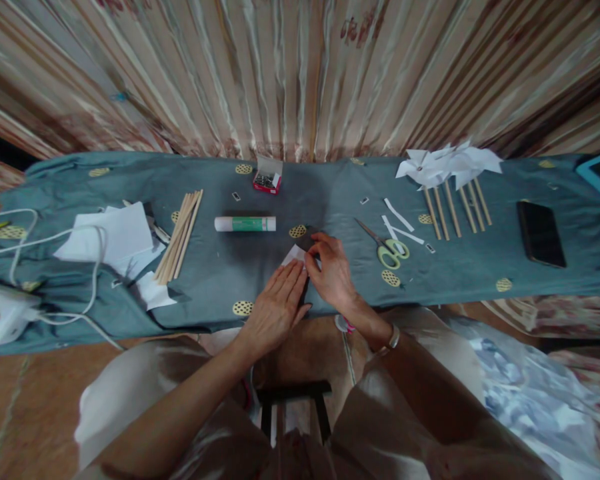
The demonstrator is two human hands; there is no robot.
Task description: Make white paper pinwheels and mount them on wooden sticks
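Observation:
A small piece of white paper (295, 253) lies on the cloth in front of me, mostly covered by my hands. My left hand (276, 303) rests flat on it, fingers stretched out. At the paper's right edge, my right hand (331, 272) has its fingers bent and its thumb and fingertips closed on the edge. Just beyond the hands is a white and green glue stick (246, 224), lying on its side. Scissors with green handles (391, 252) lie to the right, beside several cut paper strips (399, 215).
Wooden sticks (181, 233) and white paper sheets (115, 233) lie left, near a white cabled device (5, 313). A small box of metal pins (267, 179) stands at the back. Paper pinwheels on sticks (445, 167) and a phone (541, 233) lie right.

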